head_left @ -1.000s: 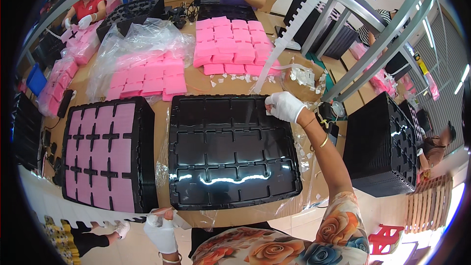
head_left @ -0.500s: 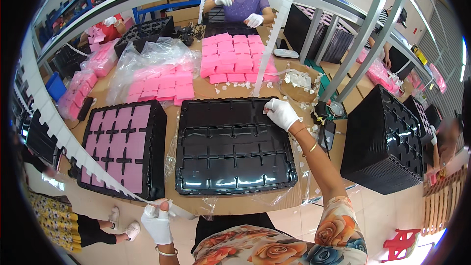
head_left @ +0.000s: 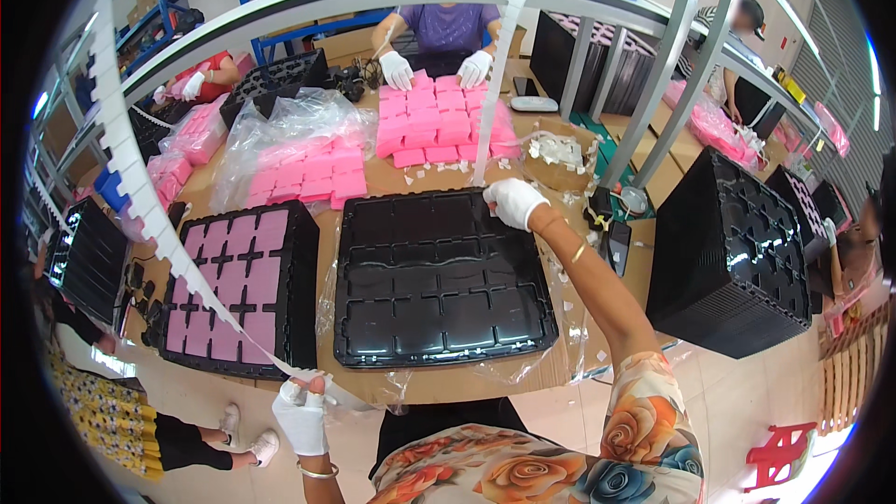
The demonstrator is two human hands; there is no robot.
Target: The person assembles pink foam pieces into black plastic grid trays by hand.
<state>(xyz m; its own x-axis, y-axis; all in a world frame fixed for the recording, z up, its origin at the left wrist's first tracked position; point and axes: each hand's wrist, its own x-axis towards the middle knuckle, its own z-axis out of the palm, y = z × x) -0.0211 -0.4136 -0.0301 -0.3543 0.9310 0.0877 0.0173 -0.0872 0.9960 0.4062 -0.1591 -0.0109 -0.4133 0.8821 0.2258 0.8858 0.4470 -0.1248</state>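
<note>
Pinching white notched strip (head_left: pixel 161 241): left hand's (head_left: pixel 302 422) fingers. Right hand's (head_left: pixel 515 203) bent at far-right corner of black tray (head_left: pixel 439 280) on tabletop (head_left: pixel 448 385), grip unclear. Left tray stack (head_left: pixel 303 299) pink-filled; black tray unfilled.

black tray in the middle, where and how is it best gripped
Probably by its left rim and right rim, coming in from both sides: the black tray lies flat and wide, and a gap parts it from the pink-filled stack on its left.

Wht gloves (head_left: pixel 516 203), flwr-print top (head_left: pixel 537 469), gold bangle (head_left: pixel 579 251)
</note>
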